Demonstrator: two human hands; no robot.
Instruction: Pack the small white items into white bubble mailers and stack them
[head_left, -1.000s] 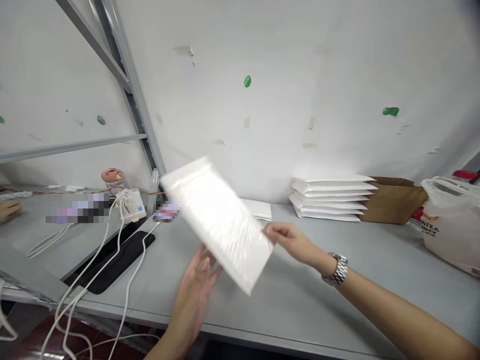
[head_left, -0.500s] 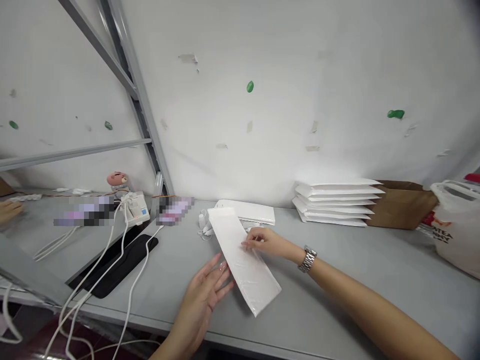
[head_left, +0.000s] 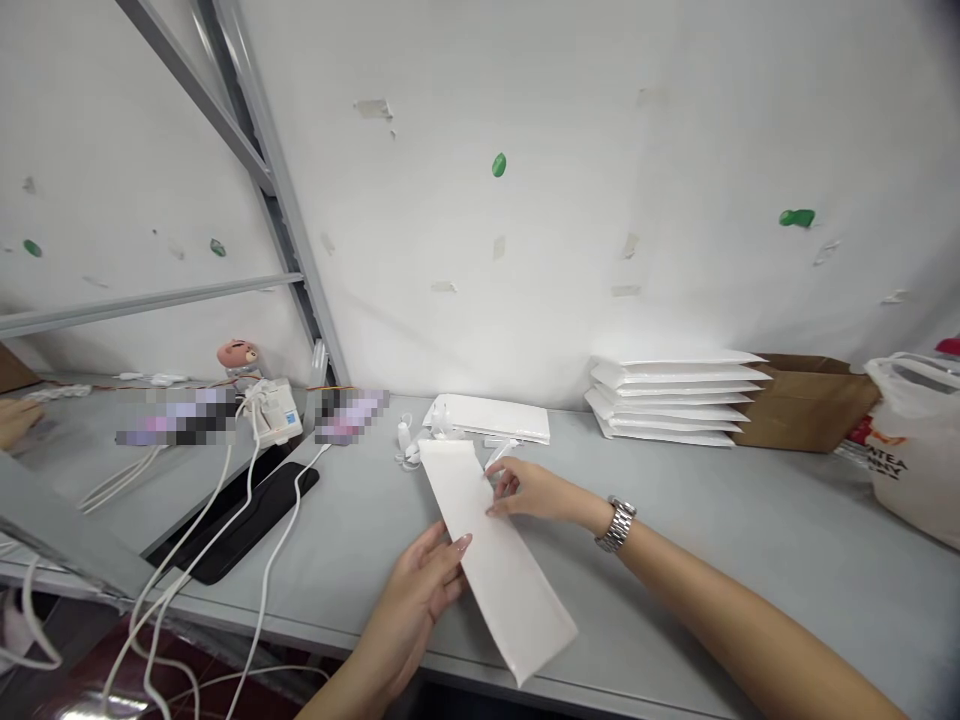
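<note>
A long, narrow white envelope slants over the table's front part, its top end pointing away from me and its lower corner near the table edge. My left hand grips its left edge, thumb on the upper face and the other fingers underneath. At the right edge, my right hand has its thumb against the envelope and its fingers curled, partly hidden. Just beyond the envelope lie small white bottle-like pieces and flat white packets.
Stacked white envelopes stand at the back right, beside a brown paper bag and a white plastic bag. Leftward are white cables, a black pad, a power strip and a metal post. Another person's hand shows far left.
The envelope has shifted slightly toward me, its lower end now nearer the table edge. My left thumb has come over its upper face. My right fingers have parted a little at its edge.
</note>
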